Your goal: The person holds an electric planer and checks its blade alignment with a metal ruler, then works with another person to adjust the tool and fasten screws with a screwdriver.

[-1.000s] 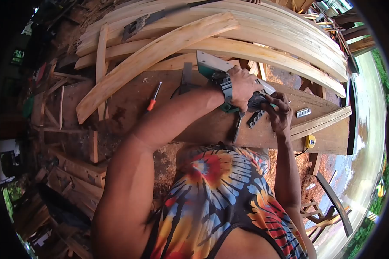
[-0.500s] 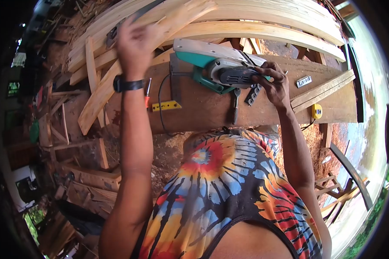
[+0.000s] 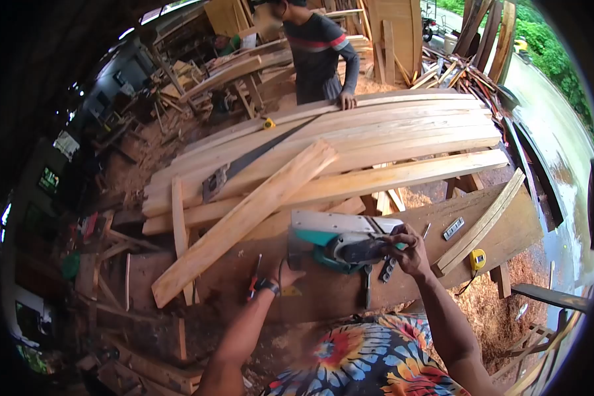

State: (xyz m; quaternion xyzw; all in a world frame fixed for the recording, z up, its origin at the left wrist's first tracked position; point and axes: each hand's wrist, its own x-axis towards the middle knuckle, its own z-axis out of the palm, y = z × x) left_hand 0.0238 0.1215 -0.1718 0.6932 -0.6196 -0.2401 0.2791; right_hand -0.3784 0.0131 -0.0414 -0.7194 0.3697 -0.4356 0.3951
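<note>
An electric planer [image 3: 346,239], teal and grey, lies upside down on a brown wooden bench, its flat metal sole facing up. My right hand [image 3: 408,249] is closed at the planer's right end, fingertips bent against its body. At the planer's lower left, my left hand [image 3: 285,274] is low over the bench beside the black cord, fingers apart. Near my left wrist lie a screwdriver with a red handle [image 3: 252,285] and a partly covered yellow level [image 3: 290,290]. Below the planer are a wrench [image 3: 367,287] and a dark piece with round holes [image 3: 389,269].
A loose plank [image 3: 244,224] slants across the stacked boards [image 3: 402,132], where a handsaw [image 3: 257,155] lies. A co-worker [image 3: 317,49] stands behind, one hand on the boards. On the bench's right are a narrow board [image 3: 482,221], a tape measure [image 3: 477,259] and a small level [image 3: 453,228].
My left hand has come down from above the slanted plank to beside the planer's cord. My right hand stays at the planer. The view has tilted up, bringing the co-worker into sight.
</note>
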